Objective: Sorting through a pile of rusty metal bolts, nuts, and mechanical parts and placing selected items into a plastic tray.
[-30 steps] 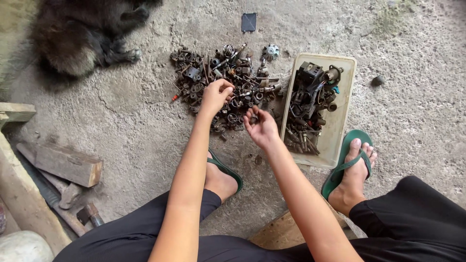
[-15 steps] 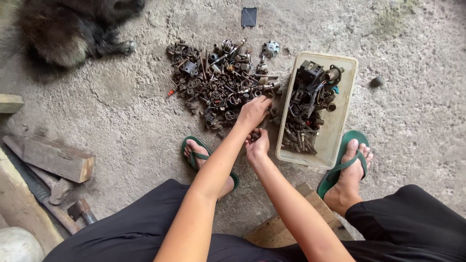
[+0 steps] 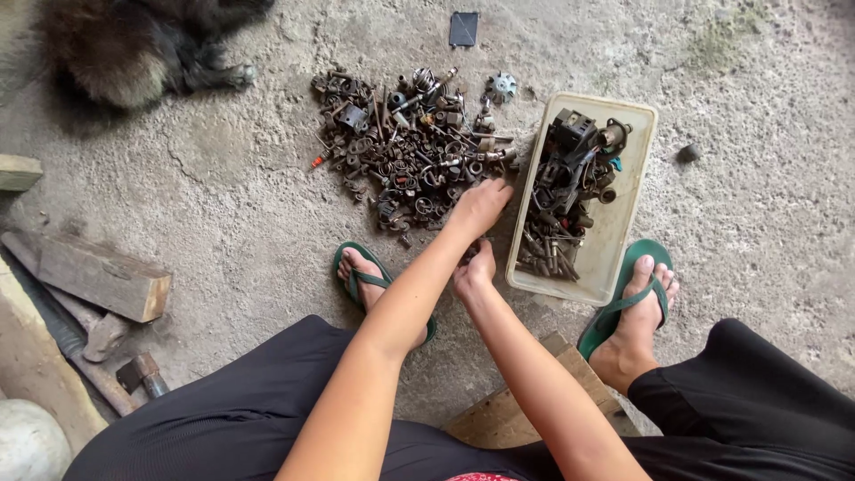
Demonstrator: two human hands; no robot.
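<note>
Scrap metal parts lie heaped on the concrete floor right ahead of me, springs, bolts and rusty fittings all tangled, spread low so I can see each piece from above. My left hand reaches across to the pile's near right edge, palm down, fingers flat and loosely spread over the bits there, pressing on them, not pinching anything that I can see. My right hand sits just under it, tucked close to the floor with fingers curled; whether something small is in it I cannot tell, since the left forearm covers much of it. Both hands work in the gap between the heap and the cream plastic tray, which sits just beside the pile, touching distance, already loaded with bigger dark pieces at its left side. I squat with green sandals planted either side. A furry animal lies well apart, top left.
</note>
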